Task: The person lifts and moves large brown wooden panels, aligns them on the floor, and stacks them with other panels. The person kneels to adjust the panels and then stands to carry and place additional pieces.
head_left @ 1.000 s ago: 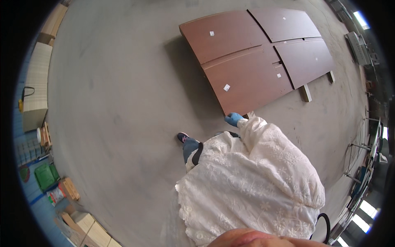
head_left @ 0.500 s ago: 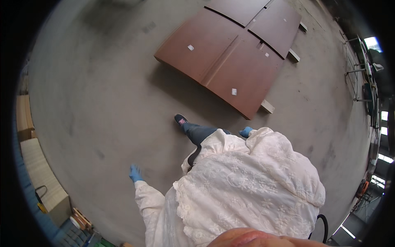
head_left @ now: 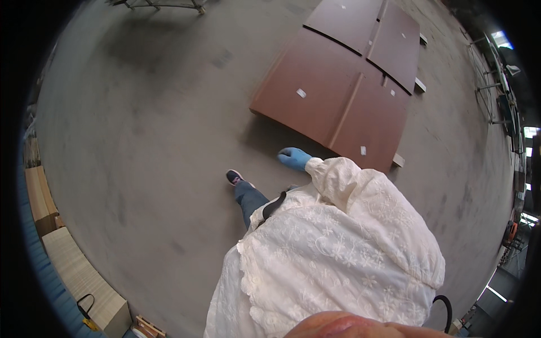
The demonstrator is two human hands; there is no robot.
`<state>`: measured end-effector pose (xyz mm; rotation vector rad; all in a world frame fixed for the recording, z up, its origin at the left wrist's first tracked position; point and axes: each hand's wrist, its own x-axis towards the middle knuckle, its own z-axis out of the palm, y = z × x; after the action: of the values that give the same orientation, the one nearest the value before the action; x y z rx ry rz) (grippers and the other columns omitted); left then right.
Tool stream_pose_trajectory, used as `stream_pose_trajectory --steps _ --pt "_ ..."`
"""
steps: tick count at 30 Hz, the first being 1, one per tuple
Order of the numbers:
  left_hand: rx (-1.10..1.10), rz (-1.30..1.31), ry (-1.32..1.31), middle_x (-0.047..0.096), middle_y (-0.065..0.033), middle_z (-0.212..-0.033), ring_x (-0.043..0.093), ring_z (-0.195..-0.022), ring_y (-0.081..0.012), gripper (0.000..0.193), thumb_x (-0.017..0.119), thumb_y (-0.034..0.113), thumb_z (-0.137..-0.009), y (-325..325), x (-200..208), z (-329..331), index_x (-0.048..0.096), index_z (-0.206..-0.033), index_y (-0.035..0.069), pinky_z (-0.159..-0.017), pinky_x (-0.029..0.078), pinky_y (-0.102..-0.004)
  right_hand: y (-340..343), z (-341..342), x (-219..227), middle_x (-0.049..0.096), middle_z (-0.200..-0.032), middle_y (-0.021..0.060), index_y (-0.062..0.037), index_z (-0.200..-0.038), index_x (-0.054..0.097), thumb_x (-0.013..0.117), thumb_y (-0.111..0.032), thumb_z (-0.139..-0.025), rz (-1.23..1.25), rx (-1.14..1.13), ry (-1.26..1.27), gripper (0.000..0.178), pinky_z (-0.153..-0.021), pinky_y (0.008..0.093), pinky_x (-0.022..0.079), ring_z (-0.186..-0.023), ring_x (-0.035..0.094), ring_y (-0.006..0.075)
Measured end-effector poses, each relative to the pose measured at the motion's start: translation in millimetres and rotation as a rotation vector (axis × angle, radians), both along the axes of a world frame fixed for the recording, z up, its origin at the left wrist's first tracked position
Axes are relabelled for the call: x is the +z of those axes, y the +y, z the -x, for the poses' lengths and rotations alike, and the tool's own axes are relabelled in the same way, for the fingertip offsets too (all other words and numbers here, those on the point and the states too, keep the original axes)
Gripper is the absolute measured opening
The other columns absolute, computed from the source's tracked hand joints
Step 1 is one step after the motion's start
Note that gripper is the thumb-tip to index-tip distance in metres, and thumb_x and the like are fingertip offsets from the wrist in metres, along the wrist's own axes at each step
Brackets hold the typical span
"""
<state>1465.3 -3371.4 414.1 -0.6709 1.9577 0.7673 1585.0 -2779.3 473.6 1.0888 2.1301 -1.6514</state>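
My right hand [head_left: 294, 159], in a blue glove, is held out in front of my body with its fingers curled in. Nothing shows in its grip; a dark patch lies near the thumb and fingers. It is nearest to the stack of reddish-brown panels [head_left: 315, 84], which lies ahead to the right, and appears apart from it. White labels are stuck on the panels. My left hand is out of view, beyond the white lace sleeve.
Light-coloured blocks [head_left: 398, 160] stick out from under the panels. Pale stacked boards [head_left: 84, 276] stand at the left edge with a yellow-and-black tool [head_left: 89, 322] on top. A metal frame [head_left: 163, 4] is at the far left, racks [head_left: 489, 87] at the right. Grey floor [head_left: 141, 169] surrounds me.
My right hand has swung forward and left. My left hand has dropped out of view. The panels have shifted rightward in the picture, and a metal frame has appeared at the top.
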Motion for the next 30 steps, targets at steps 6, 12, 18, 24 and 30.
stream_pose_trajectory --steps 6,12,18,24,30 --pt "0.331 0.002 0.081 0.07 -0.0085 -0.087 0.065 -0.075 -0.0251 0.039 0.065 0.044 -0.093 46.1 4.7 277.1 0.07 -0.1 0.005 -0.066 0.054 -0.0438 13.4 60.3 -75.6 0.068 -0.127 0.0281 0.0007 -0.122 0.072 0.057 -0.057 -0.09 -0.199 0.033 -0.523 0.067 -0.104 0.0488 0.05 -0.12 0.064 0.044" --pt "-0.044 0.08 0.394 0.06 -0.0014 -0.074 0.055 -0.06 -0.0201 0.033 0.065 0.045 -0.095 247.4 2.7 594.0 0.061 -0.078 0.017 -0.054 0.046 -0.0422 18.0 93.0 -93.7 0.071 -0.122 0.0274 0.0044 -0.122 0.07 0.062 -0.05 -0.09 -0.096 -0.332 -0.476 0.064 -0.093 0.0457 0.055 -0.113 0.069 0.0402" --pt "-0.132 -0.449 0.533 0.067 0.0021 -0.082 0.06 -0.065 -0.0122 0.022 0.074 0.037 -0.093 529.4 5.3 765.2 0.07 -0.097 0.016 -0.055 0.046 -0.0311 115.9 213.2 -131.1 0.068 -0.128 0.0246 0.0023 -0.123 0.07 0.061 -0.042 -0.094 0.154 -0.284 -0.668 0.054 -0.103 0.044 0.049 -0.126 0.062 0.0375" --pt "-0.52 -0.223 0.211 0.071 -0.0001 -0.086 0.067 -0.073 -0.0149 0.026 0.075 0.037 -0.093 657.7 18.3 788.3 0.071 -0.1 0.012 -0.06 0.051 -0.0314 337.9 398.3 -78.7 0.066 -0.078 0.0083 0.0036 -0.095 0.069 0.063 -0.037 -0.096 -0.067 -0.655 -0.182 0.041 -0.066 0.0381 0.049 -0.07 0.058 0.0172" --pt "-0.638 -0.144 0.062 0.063 -0.0035 -0.072 0.056 -0.057 -0.0189 0.029 0.072 0.039 -0.092 727.6 13.3 845.2 0.067 -0.083 0.013 -0.05 0.044 -0.0374 544.6 533.3 -20.5 0.073 -0.108 0.0065 0.0012 -0.121 0.07 0.065 -0.035 -0.097 0.012 -0.738 0.105 0.044 -0.089 0.0307 0.051 -0.099 0.064 0.0143"
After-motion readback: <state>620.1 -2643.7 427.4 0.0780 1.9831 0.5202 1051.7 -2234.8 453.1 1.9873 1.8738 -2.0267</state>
